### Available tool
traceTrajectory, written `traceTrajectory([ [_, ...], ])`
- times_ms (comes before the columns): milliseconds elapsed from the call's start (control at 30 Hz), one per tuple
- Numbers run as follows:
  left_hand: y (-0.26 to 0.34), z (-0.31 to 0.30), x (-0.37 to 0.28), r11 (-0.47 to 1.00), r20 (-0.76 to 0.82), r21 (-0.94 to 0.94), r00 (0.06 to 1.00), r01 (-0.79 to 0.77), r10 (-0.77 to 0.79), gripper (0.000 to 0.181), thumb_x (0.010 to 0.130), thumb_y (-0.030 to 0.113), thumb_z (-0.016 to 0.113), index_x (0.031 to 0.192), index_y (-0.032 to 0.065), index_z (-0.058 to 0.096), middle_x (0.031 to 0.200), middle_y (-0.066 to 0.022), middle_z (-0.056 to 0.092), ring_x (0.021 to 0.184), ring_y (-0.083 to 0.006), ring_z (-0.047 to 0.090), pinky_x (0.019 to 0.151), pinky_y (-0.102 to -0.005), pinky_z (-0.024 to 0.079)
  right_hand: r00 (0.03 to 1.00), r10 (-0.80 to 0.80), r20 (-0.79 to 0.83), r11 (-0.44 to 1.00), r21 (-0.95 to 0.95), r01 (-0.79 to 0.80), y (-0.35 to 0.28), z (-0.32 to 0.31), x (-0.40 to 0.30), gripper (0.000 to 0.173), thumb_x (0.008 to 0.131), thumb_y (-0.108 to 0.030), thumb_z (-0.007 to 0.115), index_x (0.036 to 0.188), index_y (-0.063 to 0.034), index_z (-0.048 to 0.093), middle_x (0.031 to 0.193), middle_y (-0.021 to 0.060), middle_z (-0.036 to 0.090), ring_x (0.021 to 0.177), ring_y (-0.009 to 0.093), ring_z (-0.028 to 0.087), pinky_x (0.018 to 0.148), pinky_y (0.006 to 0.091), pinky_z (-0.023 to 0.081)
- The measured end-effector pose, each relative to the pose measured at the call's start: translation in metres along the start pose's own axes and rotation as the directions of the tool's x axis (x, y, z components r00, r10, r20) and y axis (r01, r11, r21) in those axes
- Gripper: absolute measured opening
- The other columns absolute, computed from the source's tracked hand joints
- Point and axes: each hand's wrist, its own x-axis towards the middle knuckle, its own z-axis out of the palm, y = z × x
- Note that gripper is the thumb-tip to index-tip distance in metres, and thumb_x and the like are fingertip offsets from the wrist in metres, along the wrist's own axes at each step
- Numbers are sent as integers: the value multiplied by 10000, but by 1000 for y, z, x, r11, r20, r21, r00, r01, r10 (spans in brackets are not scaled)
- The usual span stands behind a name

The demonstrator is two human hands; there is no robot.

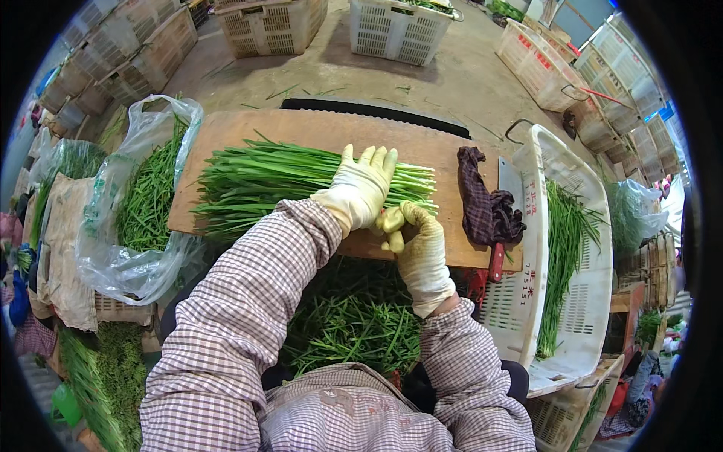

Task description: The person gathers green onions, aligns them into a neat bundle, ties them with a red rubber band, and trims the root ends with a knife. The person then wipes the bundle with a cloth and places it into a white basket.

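Long green garlic chives (254,181) lie in a bundle across a wooden board (339,121), their pale stem ends to the right. My left hand (361,183), in a pale rubber glove, rests flat on the stems with fingers spread. Just below the stem ends is my right hand (418,243), also gloved, its fingers curled at the board's near edge; whether it grips anything cannot be made out. To its right lie a dark checked cloth (477,195) and a knife, its red handle (496,263) towards me and its blade (509,178) partly covered by the cloth.
A white plastic crate (536,248) holding chives stands right of the board. Loose greens fill a plastic bag (135,113) at left. More cut greens (356,327) lie below the board. Crates (401,34) stand on the floor beyond, others are stacked at both sides.
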Motion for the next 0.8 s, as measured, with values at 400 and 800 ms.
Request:
traceTrajectory([
  [400,9,18,-22,999,-120,30,992,-31,34,873,678,406,686,1381,49,311,1378,-130,398,1279,-279,380,1044,-516,276,987,49,-151,991,-112,-66,-4,19,-28,322,881,-190,376,608,-49,472,522,52,463,339,118,342,365,260,354],
  [800,14,-20,-26,994,171,104,985,-47,28,1306,523,567,794,1465,32,65,1482,-184,251,1390,-327,206,1097,-576,112,995,61,-80,951,-297,-83,-18,6,-37,186,789,-105,439,661,-4,529,602,90,545,376,121,423,372,232,412],
])
